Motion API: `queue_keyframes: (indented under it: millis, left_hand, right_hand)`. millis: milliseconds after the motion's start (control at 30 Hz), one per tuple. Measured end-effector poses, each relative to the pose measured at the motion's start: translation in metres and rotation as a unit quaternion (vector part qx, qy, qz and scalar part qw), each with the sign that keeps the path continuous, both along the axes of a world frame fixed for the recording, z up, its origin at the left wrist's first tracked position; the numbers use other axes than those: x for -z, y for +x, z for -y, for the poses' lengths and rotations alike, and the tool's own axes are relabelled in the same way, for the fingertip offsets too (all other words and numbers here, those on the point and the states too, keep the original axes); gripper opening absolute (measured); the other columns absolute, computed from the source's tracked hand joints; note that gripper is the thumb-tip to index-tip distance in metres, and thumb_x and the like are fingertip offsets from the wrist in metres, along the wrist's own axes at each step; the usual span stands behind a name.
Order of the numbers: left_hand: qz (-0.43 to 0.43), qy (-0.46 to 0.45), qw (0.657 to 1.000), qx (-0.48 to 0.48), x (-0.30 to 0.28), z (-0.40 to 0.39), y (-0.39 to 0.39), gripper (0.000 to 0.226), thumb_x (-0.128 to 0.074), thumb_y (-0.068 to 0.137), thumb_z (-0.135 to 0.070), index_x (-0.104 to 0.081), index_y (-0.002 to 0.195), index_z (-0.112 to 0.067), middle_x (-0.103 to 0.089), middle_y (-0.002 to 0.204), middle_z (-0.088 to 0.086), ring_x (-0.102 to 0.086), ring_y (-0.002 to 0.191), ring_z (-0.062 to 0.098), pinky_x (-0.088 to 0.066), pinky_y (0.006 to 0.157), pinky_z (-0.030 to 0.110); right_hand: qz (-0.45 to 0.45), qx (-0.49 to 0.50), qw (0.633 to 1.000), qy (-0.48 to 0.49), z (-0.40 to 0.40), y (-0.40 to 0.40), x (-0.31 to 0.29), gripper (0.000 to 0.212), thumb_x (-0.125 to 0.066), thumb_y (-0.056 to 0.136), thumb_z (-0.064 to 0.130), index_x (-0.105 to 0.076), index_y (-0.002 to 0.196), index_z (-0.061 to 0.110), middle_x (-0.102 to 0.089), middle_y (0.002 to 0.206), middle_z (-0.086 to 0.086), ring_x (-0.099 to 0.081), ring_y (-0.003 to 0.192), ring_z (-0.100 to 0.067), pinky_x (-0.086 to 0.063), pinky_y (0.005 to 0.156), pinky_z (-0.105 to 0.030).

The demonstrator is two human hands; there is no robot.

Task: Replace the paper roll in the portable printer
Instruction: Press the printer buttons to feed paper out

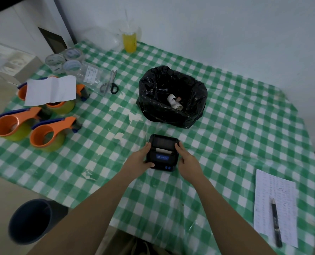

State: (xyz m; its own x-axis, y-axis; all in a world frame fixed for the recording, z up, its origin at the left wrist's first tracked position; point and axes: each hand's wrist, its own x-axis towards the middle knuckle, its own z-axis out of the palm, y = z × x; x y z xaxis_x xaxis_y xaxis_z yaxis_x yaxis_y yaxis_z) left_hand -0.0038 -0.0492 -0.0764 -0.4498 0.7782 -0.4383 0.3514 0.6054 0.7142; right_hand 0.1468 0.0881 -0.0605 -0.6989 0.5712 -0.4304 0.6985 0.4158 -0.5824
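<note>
A small black portable printer [162,151] with a blue front panel lies on the green checked tablecloth [226,126] in the middle of the table. Its lid is down and a white strip of paper shows at its slot. My left hand [141,159] grips the printer's left side, thumb at its front corner. My right hand [187,159] holds the right side, fingers along the edge. A used white paper roll [174,102] lies inside the black bin bag [171,83] just behind the printer.
Orange tape dispensers [48,135] and a white sheet [50,90] sit at the left. Clear tape rolls [64,61], scissors [113,83] and a yellow drink cup [129,40] stand at the back. A printed sheet with a pen [275,221] lies at the right. A dark bin [31,220] stands below the table.
</note>
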Motion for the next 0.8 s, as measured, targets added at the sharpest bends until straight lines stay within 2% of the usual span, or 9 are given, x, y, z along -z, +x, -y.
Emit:
queue_keyframes:
  millis: [67,167,300,400,467,533,633,700,800]
  left_hand:
    - [0.002,0.000,1.000,-0.001,0.000,0.000,0.000,0.081,-0.064,0.086,-0.015,-0.014,0.149,-0.018,-0.020,0.158,0.001,-0.030,0.142,0.018,-0.030,0.109,0.025]
    - [0.006,0.002,1.000,-0.007,0.000,0.000,0.001,0.081,-0.064,0.085,-0.015,-0.015,0.149,-0.018,-0.021,0.157,0.001,-0.029,0.142,0.018,-0.030,0.110,0.026]
    - [0.000,0.002,1.000,-0.005,0.000,0.000,0.001,0.081,-0.064,0.085,-0.015,-0.015,0.149,-0.017,-0.022,0.157,0.002,-0.030,0.142,0.018,-0.030,0.110,0.026]
    - [0.000,0.001,1.000,-0.004,-0.001,0.000,0.001,0.081,-0.064,0.086,-0.014,-0.014,0.149,-0.018,-0.021,0.157,0.002,-0.029,0.142,0.018,-0.031,0.109,0.026]
    - [-0.003,-0.001,1.000,-0.004,-0.002,0.001,0.002,0.081,-0.064,0.085,-0.014,-0.014,0.149,-0.018,-0.021,0.158,0.002,-0.029,0.142,0.018,-0.031,0.111,0.028]
    - [0.000,-0.002,1.000,-0.003,-0.004,0.000,0.002,0.081,-0.064,0.086,-0.014,-0.014,0.149,-0.017,-0.020,0.158,0.002,-0.029,0.142,0.019,-0.031,0.111,0.028]
    - [-0.009,-0.011,1.000,0.007,-0.007,-0.002,0.003,0.081,-0.063,0.086,-0.014,-0.012,0.149,-0.016,-0.017,0.159,0.003,-0.026,0.143,0.020,-0.028,0.112,0.028]
    - [-0.004,-0.015,1.000,0.009,-0.008,-0.003,0.002,0.082,-0.064,0.085,-0.013,-0.012,0.149,-0.015,-0.016,0.159,0.003,-0.023,0.144,0.020,-0.026,0.113,0.028]
    - [0.080,0.009,0.996,-0.038,-0.011,-0.002,0.001,0.084,-0.069,0.081,-0.009,-0.019,0.148,-0.015,-0.024,0.157,0.005,-0.027,0.143,0.020,-0.028,0.116,0.033]
  right_hand:
    - [0.000,0.000,1.000,-0.002,0.000,0.000,0.001,0.061,-0.034,0.092,-0.002,-0.025,0.146,0.022,-0.012,0.159,0.007,-0.059,0.092,-0.023,-0.038,0.058,-0.022]
    - [-0.002,-0.005,1.000,-0.007,-0.001,0.000,0.002,0.061,-0.034,0.092,-0.002,-0.024,0.147,0.022,-0.011,0.159,0.007,-0.052,0.080,-0.015,-0.032,0.050,-0.015]
    - [0.009,-0.015,1.000,-0.013,-0.002,0.000,-0.001,0.061,-0.034,0.093,-0.001,-0.021,0.147,0.023,-0.008,0.159,0.007,-0.053,0.081,-0.017,-0.033,0.050,-0.016]
    - [0.022,-0.016,0.999,-0.023,-0.002,0.001,-0.005,0.063,-0.033,0.093,-0.001,-0.018,0.148,0.024,-0.005,0.159,0.010,-0.060,0.099,-0.028,-0.046,0.064,-0.032]
    - [0.027,-0.020,0.999,-0.032,-0.003,0.001,-0.007,0.065,-0.035,0.092,-0.002,-0.016,0.148,0.026,-0.004,0.159,0.012,-0.061,0.098,-0.029,-0.047,0.067,-0.036]
    - [0.028,-0.023,0.998,-0.054,-0.004,0.001,-0.009,0.068,-0.040,0.092,0.000,-0.014,0.148,0.028,-0.001,0.159,0.014,-0.061,0.097,-0.024,-0.049,0.071,-0.034]
    - [0.026,-0.033,0.996,-0.078,-0.005,0.002,-0.011,0.077,-0.053,0.090,0.006,-0.009,0.149,0.030,0.003,0.158,0.014,-0.049,0.126,-0.019,-0.051,0.091,-0.034]
    - [0.028,-0.052,0.996,-0.071,-0.006,0.002,-0.012,0.083,-0.060,0.088,0.013,-0.006,0.149,0.029,0.005,0.159,0.013,-0.042,0.133,-0.019,-0.049,0.096,-0.033]
    - [0.029,-0.064,0.995,-0.069,-0.007,0.004,-0.011,0.092,-0.068,0.084,0.022,-0.003,0.149,0.029,0.008,0.159,0.011,-0.027,0.141,-0.017,-0.040,0.103,-0.031]
